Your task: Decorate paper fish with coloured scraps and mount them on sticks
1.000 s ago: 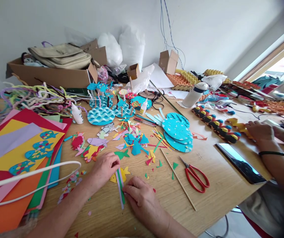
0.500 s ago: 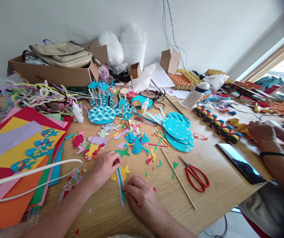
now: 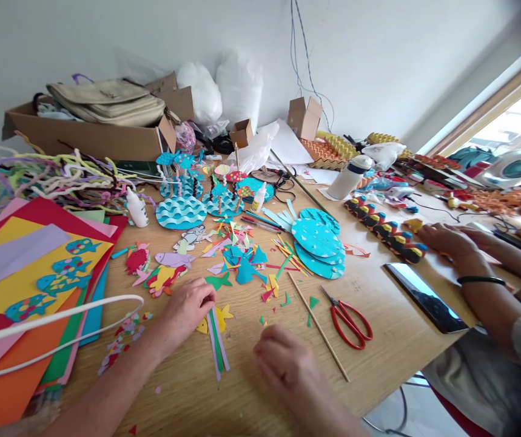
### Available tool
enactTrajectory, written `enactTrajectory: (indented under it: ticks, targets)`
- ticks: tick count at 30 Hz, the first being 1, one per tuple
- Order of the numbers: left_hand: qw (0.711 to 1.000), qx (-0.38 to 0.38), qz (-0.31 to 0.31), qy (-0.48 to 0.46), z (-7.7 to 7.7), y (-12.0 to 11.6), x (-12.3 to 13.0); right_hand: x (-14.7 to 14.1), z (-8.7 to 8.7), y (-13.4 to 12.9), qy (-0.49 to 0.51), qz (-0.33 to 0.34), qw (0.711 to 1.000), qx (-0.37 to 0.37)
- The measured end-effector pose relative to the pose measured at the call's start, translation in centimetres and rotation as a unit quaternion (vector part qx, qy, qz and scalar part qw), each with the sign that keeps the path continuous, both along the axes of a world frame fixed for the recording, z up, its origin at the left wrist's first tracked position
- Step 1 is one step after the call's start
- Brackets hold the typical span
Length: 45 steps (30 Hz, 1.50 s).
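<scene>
My left hand pinches the upper ends of lilac and green paper strips, which fan out on the table toward me. Just beyond them a yellow paper fish lies partly covered by the strips and fingers. My right hand, slightly blurred, is apart from the strips, to their right, with fingers curled in and nothing showing in them. A green paper fish is above my left hand. A thin wooden stick and red-handled scissors lie right of my right hand.
Coloured paper sheets and a white cable occupy the left. Paper scraps, blue discs and glue bottles stand or lie beyond my hands. Right are a dark tablet and a co-worker's hands.
My right hand has come off the paper strips and moved right. The strips' lower ends are spread further apart. The co-worker's hands have shifted left, and the view has turned slightly.
</scene>
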<state>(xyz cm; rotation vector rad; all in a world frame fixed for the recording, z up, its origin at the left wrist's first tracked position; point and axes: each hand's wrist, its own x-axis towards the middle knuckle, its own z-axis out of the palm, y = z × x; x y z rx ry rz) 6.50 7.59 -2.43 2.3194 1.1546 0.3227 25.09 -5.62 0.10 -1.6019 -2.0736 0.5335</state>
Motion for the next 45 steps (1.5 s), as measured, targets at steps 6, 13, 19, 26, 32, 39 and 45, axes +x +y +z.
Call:
enactTrajectory:
  ticks: [6,13,19,26,32,39,45]
  targets:
    - [1.0,-0.002,-0.012,-0.005,-0.3,0.2,-0.1,7.0,0.2,2.6,-0.218,-0.255,0.937,-0.098]
    - [1.0,0.004,-0.015,0.006,-0.2,0.1,0.0,7.0,0.1,3.6,-0.291,-0.22,0.916,-0.164]
    - [1.0,0.006,-0.013,0.006,-0.1,0.0,0.0,7.7,2.3,1.7,-0.112,-0.235,0.961,-0.092]
    - [1.0,0.007,-0.017,0.0,-0.1,0.1,-0.1,7.1,4.6,1.6,0.433,-0.099,0.887,-0.128]
    - [1.0,0.0,-0.012,0.0,-0.4,0.1,-0.1,2.9,2.5,4.1,0.352,-0.079,0.929,-0.085]
    - [1.0,-0.006,-0.009,0.006,-0.5,0.2,0.0,-1.2,1.9,4.6,0.179,0.034,0.983,-0.035]
    - [1.0,0.0,-0.015,0.002,-0.8,0.3,-0.1,-2.3,0.2,6.0,0.184,0.051,0.979,-0.072]
